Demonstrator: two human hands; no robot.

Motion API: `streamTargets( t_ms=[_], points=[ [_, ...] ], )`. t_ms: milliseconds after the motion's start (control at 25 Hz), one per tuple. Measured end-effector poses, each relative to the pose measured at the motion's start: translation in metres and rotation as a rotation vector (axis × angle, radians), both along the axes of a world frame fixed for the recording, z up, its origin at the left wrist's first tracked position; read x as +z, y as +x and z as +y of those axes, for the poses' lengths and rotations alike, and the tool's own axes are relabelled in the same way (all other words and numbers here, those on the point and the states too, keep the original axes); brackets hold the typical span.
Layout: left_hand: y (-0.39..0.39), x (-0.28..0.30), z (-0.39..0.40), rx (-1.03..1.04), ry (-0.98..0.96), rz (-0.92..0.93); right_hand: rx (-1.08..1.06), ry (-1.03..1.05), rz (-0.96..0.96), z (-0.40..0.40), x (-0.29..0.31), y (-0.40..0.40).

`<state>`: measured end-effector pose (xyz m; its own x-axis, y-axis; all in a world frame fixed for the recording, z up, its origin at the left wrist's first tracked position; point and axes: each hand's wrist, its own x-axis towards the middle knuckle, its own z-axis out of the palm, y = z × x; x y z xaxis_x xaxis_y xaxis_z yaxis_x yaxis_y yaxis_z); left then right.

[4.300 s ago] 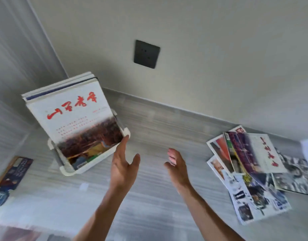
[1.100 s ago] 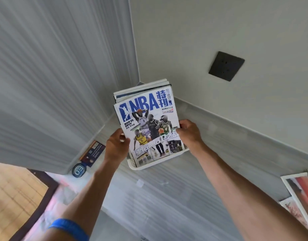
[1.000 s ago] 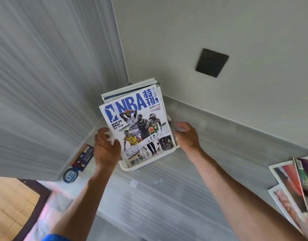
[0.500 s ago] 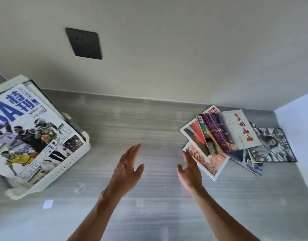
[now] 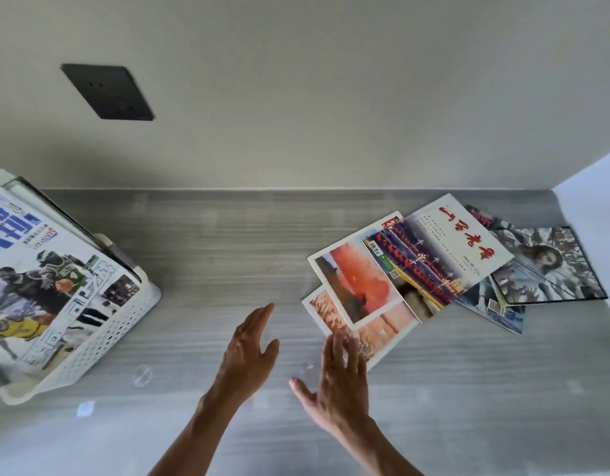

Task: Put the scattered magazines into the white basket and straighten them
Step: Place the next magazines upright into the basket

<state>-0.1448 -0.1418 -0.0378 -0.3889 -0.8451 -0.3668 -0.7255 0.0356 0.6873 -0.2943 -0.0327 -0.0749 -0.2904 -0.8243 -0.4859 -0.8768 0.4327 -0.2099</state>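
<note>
Grey woodgrain tabletop (image 5: 228,235): white perforated plastic basket (image 5: 101,341) partly filled; fanned pile of glossy magazines (image 5: 434,269) left; left hand (image 5: 250,352) and right hand (image 5: 338,379) empty, fingers spread.

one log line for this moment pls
left hand open, empty | right hand open, at magazine pile | basket holds magazines

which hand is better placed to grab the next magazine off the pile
Right. The right hand is open with its fingers already at the near corner of the bottom magazine in the scattered pile. The left hand is open too, but hovers over bare tabletop, farther from the pile.
</note>
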Motion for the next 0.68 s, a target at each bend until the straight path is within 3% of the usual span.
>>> streamTargets(
  t_ms=[240,400,520,680],
  points=[
    [0.024,-0.012,0.003,0.046,0.032,-0.135,0.306,0.041,-0.171,0.019,0.017,0.091],
    [0.042,-0.027,0.013,-0.062,-0.015,-0.391,0.511,-0.058,-0.272,0.029,0.004,0.09],
    [0.044,-0.035,0.02,0.002,-0.079,-0.412,0.504,-0.194,-0.145,0.028,0.001,0.068],
    [0.047,-0.042,0.016,0.012,-0.064,-0.457,0.288,-0.177,-0.007,-0.004,-0.006,0.037]
  ],
)
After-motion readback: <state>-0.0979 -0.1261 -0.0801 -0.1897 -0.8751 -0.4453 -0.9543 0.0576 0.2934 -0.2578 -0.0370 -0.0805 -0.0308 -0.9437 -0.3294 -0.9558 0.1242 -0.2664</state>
